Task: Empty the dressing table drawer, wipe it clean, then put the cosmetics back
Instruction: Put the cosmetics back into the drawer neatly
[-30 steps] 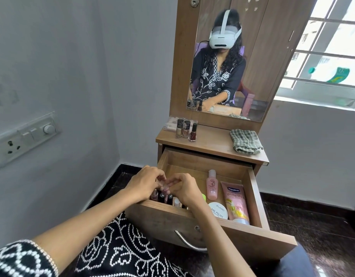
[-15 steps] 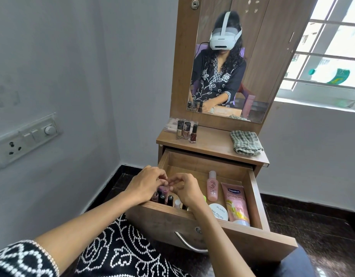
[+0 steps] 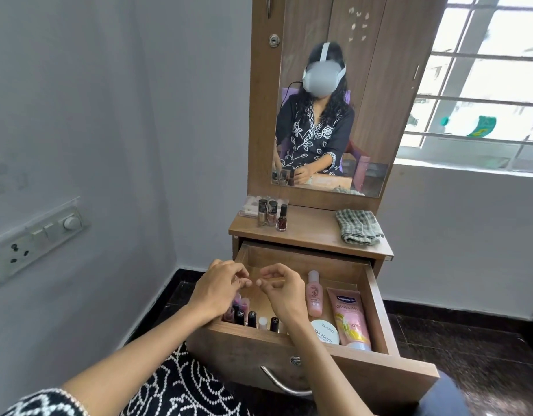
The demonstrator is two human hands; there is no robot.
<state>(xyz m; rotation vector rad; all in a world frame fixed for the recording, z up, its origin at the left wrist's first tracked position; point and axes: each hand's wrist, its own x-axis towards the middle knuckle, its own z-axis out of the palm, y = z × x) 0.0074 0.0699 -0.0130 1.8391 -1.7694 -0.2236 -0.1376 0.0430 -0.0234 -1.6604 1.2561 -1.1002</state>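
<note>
The wooden drawer (image 3: 377, 298) of the dressing table stands pulled out. Inside it, a row of several nail polish bottles (image 3: 252, 318) lines the front left. A pink bottle (image 3: 315, 295), a pink Vaseline tube (image 3: 351, 320) and a round white tub (image 3: 325, 331) lie on the right. My left hand (image 3: 218, 291) and my right hand (image 3: 283, 294) hover side by side just above the nail polish row. Their fingers are loosely curled, fingertips nearly meeting, and I see nothing held in either.
On the tabletop (image 3: 310, 232) stand three nail polish bottles (image 3: 272, 214) beside a clear flat case (image 3: 249, 208). A folded checked cloth (image 3: 360, 227) lies at the right. A mirror (image 3: 331, 121) rises behind. The wall with a switchboard (image 3: 34, 238) is at left.
Both hands have lifted out of the nail polish row and drawn slightly apart. The bottles they covered now show.
</note>
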